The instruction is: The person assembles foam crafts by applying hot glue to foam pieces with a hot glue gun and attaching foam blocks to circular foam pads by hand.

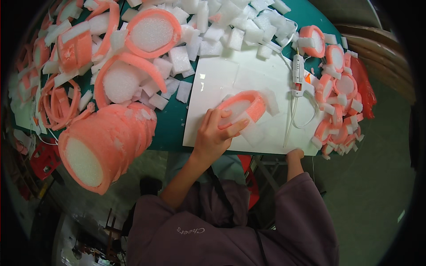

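Observation:
My left hand (216, 133) presses down on a pink foam ring with a white foam centre (243, 106), which lies on a white board (222, 80). White foam blocks (254, 131) stick out beside the ring under my fingers. My right hand (294, 154) is mostly hidden below the table's near edge; only a bit of it shows, so its fingers cannot be read. A white glue gun (298, 75) lies on the board to the right of the ring, its cord trailing toward the edge.
A stack of pink-rimmed foam discs (104, 142) lies on its side at the left. Loose white foam blocks (230, 26) and pink rings (151, 33) cover the green table (171, 128). Finished pink pieces (339, 106) pile up at the right. A red stool (44, 162) stands below left.

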The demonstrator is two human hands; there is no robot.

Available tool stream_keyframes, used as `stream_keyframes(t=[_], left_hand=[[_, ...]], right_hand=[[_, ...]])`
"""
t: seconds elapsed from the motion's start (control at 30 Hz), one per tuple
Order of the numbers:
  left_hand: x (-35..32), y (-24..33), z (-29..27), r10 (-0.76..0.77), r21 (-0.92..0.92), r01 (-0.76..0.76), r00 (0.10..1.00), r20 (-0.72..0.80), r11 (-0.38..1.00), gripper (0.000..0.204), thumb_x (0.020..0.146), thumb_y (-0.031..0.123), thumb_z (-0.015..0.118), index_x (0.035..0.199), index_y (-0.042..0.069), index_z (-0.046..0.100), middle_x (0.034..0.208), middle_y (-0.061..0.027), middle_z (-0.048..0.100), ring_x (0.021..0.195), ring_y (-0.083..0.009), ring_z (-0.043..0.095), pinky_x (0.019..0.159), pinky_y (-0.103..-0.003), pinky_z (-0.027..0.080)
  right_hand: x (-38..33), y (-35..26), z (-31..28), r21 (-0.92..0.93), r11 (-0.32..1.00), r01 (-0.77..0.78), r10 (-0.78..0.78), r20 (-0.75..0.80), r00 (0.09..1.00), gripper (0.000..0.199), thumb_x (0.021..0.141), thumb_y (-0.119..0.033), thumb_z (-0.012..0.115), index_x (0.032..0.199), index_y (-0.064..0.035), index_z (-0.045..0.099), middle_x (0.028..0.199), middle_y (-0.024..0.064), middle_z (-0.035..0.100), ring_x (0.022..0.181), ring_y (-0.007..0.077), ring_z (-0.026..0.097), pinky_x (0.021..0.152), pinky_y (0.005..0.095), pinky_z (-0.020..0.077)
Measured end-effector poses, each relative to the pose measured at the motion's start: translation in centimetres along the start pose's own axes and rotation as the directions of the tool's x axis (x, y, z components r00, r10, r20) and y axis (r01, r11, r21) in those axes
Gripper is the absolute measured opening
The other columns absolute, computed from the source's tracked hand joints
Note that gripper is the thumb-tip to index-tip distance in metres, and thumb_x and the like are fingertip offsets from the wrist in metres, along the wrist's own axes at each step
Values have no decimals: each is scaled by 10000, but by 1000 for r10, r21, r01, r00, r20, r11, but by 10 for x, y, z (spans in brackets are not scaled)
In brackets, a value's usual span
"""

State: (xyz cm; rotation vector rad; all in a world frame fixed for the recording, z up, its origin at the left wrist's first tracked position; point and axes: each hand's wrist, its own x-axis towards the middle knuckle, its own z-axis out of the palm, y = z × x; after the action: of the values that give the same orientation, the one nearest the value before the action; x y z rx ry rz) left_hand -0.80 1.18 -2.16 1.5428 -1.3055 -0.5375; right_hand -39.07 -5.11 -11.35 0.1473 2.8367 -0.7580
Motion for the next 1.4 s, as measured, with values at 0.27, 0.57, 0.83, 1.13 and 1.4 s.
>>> stream_keyframes(t=[0.27,0.57,0.83,1.13,1.4], left_hand=[[2,-1,-4,-17,-85,20,999,42,996,562,527,4,623,1010,271,517,883,-98,455,760,-253,487,598,-329,432],[10,7,-18,51,-51,-45,990,128,998,399,611,159,580,994,176,468,942,-153,492,786,-345,493,772,-487,369],[5,8,-7,-26,-18,26,999,29,999,288,685,249,587,957,207,501,910,-109,482,816,-289,505,801,-512,342],[6,8,-7,-21,-7,21,1000,5,1000,281,676,217,588,942,204,501,889,-104,488,786,-286,512,775,-482,368],[6,8,-6,-16,2,16,1000,-1,1000,286,673,212,590,944,205,499,876,-102,488,780,-280,514,775,-477,370]], right_hand=[[-25,-8,-6,6,1000,-5,5,-1,1000,405,800,-137,243,1028,71,504,1049,160,535,894,300,551,737,388,469],[-21,-6,-5,63,998,-29,29,8,1000,417,801,-154,239,1033,73,501,1061,158,528,896,290,550,737,375,469],[-9,-3,-3,44,999,-26,26,-9,1000,407,800,-143,243,1024,71,506,1049,161,533,888,294,553,728,378,472],[3,0,3,20,1000,-25,25,-35,999,394,798,-130,249,1013,69,512,1033,166,540,877,299,558,717,383,476],[16,3,5,-4,1000,-22,22,-55,998,383,797,-118,254,1003,67,518,1019,170,546,867,304,562,706,388,479]])
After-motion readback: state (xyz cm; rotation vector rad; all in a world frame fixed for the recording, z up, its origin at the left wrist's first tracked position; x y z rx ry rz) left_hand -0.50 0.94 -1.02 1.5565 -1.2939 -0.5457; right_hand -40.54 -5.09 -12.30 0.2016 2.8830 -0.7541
